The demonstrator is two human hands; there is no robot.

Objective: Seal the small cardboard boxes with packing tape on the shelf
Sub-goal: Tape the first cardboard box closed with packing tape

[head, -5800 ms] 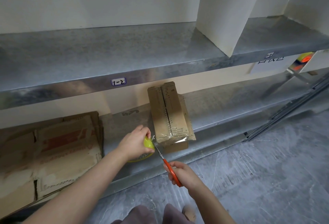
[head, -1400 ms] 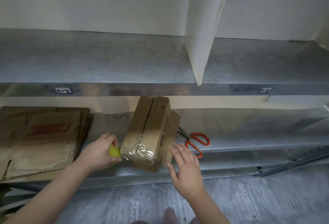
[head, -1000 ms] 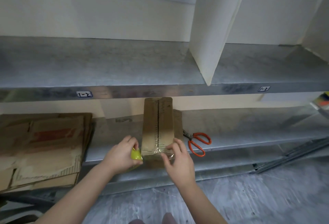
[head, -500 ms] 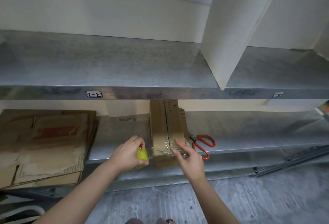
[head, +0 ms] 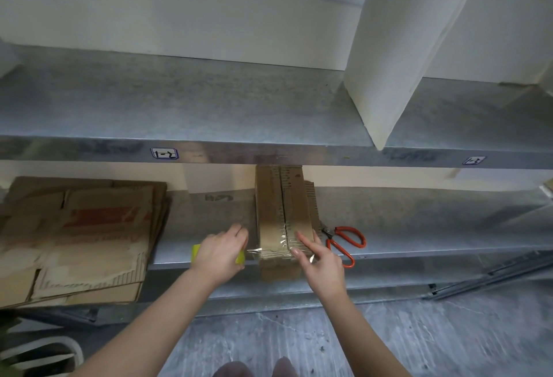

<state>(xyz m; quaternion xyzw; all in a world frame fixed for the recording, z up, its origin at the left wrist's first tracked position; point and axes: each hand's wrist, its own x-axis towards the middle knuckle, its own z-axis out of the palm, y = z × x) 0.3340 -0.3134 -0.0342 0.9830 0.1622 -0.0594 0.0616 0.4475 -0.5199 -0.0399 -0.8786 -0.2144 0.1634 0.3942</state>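
Note:
A small brown cardboard box (head: 279, 206) lies lengthwise on the lower metal shelf (head: 419, 227), its near end hanging over the front edge. Clear tape crosses that near end. My left hand (head: 220, 252) grips a yellow-green tape roll (head: 197, 252) just left of the box, and a strip of clear tape runs from the roll to the box. My right hand (head: 320, 260) has straight fingers pressing the tape down on the box's top near end. The box's far end is hidden under the upper shelf.
Orange-handled scissors (head: 344, 242) lie on the shelf right of the box. A stack of flattened cardboard (head: 80, 236) fills the shelf's left side. The upper shelf (head: 209, 107) overhangs, with a white divider (head: 386, 62) on it. Grey floor below.
The scissors were put down on the shelf and my right hand went to the box. Since half a second ago my left hand drew the roll further left, stretching tape from the box.

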